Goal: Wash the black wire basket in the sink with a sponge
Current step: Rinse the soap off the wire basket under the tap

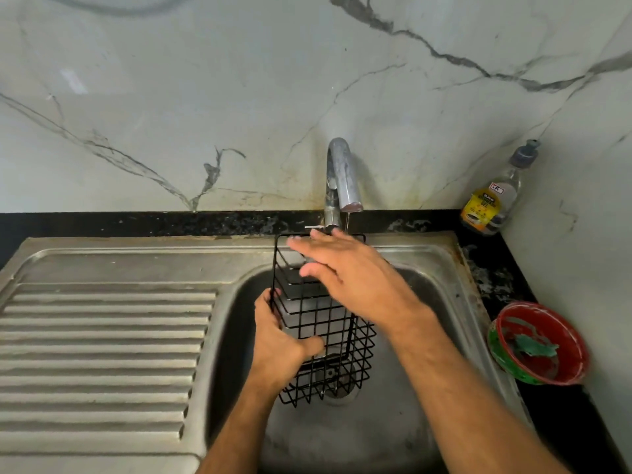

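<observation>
Basket [319, 323] of black wire hangs tilted over the sink [403, 422] bowl below the tap [342, 179], left hand [280, 347] gripping its near side, right hand [345, 268] flat-fingered across its top, apparently touching, a thin trickle falling just beyond.

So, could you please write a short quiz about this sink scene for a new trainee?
1. True or false: the left hand grips the black wire basket at its side.
2. Where does the green sponge lie? A) in the sink basin B) in the red bowl on the counter C) in the right hand
3. Fill in: a thin stream of water runs from the ___.

Key
1. True; its fingers curl round the wires.
2. B; the right hand is open, with straight fingers over the basket's top, and holds no sponge.
3. Faucet.
</observation>
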The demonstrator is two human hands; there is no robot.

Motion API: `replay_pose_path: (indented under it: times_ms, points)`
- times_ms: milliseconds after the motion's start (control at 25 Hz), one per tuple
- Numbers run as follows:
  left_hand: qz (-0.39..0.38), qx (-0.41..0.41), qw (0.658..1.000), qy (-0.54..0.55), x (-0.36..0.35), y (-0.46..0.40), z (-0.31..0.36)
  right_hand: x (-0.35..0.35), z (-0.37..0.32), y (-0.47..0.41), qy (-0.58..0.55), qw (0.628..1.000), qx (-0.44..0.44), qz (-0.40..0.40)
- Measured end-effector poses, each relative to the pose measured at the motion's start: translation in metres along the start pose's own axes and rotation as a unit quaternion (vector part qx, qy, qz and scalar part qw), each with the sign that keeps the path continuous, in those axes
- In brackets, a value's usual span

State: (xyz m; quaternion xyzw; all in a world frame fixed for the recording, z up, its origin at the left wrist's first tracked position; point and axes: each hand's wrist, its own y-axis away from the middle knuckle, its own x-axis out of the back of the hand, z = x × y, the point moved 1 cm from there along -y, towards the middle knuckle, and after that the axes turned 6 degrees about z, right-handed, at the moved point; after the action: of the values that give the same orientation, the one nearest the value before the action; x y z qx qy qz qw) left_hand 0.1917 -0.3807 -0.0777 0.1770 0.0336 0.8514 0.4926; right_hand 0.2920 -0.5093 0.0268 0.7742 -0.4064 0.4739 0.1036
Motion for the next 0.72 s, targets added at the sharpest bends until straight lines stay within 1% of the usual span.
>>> replay_pose_path:
  times_ms: [40, 120, 200, 240, 320, 400, 480, 520, 640, 680, 720]
  points:
    - [0.015, 0.009, 1.0, 0.018, 0.002, -0.001, -0.002, 0.005, 0.012, 0.0, -0.014, 1.0, -0.013, -0.001]
    - [0.022, 0.031, 0.998, 0.044, 0.003, -0.001, -0.003, 0.009, 0.023, 0.004, -0.024, 0.996, -0.083, -0.004]
    - [0.006, 0.035, 0.998, 0.046, 0.001, -0.001, 0.003, -0.004, 0.011, 0.009, 0.026, 0.991, -0.131, -0.025]
    - [0.005, 0.035, 0.998, 0.043, -0.001, -0.001, 0.005, -0.015, 0.001, 0.01, 0.064, 0.989, -0.134, -0.017]
    - [0.01, 0.029, 0.999, 0.041, -0.005, 0.002, 0.008, -0.031, -0.013, 0.013, 0.114, 0.985, -0.118, 0.05]
    - [0.015, 0.031, 0.998, 0.053, -0.008, 0.005, 0.014, -0.038, -0.005, 0.014, 0.148, 0.979, -0.103, 0.094]
    - [0.015, 0.057, 0.996, 0.071, -0.01, 0.004, 0.018, -0.037, 0.009, 0.018, 0.186, 0.976, -0.06, 0.096]
    - [0.02, 0.075, 0.994, 0.083, -0.01, 0.001, 0.017, -0.039, 0.015, 0.021, 0.21, 0.974, -0.014, 0.085]
    - [0.031, 0.131, 0.988, 0.075, -0.003, -0.009, 0.013, -0.047, 0.036, 0.037, 0.246, 0.956, 0.162, 0.011]
    - [0.026, 0.146, 0.987, 0.059, 0.001, -0.012, 0.013, -0.047, 0.044, 0.04, 0.251, 0.946, 0.206, -0.013]
    - [0.014, 0.154, 0.987, 0.04, 0.005, -0.013, 0.015, -0.044, 0.052, 0.041, 0.254, 0.938, 0.232, -0.035]
